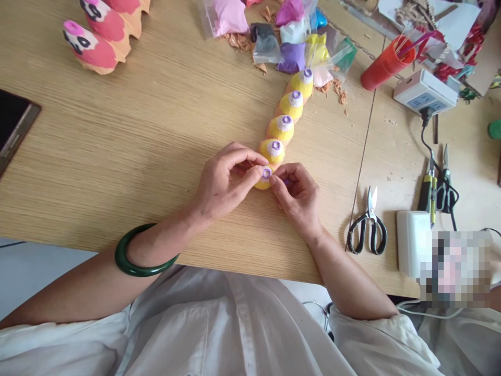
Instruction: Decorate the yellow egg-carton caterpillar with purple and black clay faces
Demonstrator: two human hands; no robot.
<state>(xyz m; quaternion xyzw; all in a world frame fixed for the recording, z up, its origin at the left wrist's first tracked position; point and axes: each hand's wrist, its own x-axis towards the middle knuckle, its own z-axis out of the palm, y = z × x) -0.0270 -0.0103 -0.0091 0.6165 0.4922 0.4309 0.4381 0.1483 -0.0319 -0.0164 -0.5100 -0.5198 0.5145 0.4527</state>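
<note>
From the point where the two hands meet, the left forearm comes in from 8 o'clock, wearing one green bangle (144, 271), and the right from between 4 and 5.

The left hand (230, 180) is half open, wrist slightly bent, thumb and forefinger steadying the nearest dome of the yellow strip (279, 128). The right hand (297, 196) is curled more tightly, thumb and forefinger nearly together at that dome's right edge; a bit of purple shows by its fingers, but I cannot tell whether they grip it.

The strip lies on the bench (176, 115) and runs towards 1 o'clock: five yellow domes, five white patches, five purple rings, one to a dome.

At 10 o'clock is one red strip (102, 52), at least two domes showing, cut off by the frame. At 12 lie at least eight bags (293, 57) in various colours. One cup (385, 65) and one socket block (422, 94) with one plug are towards 2. Two pairs of scissors (368, 230) lie at 3 and 4; one dark device (18, 125) at 9.
</note>
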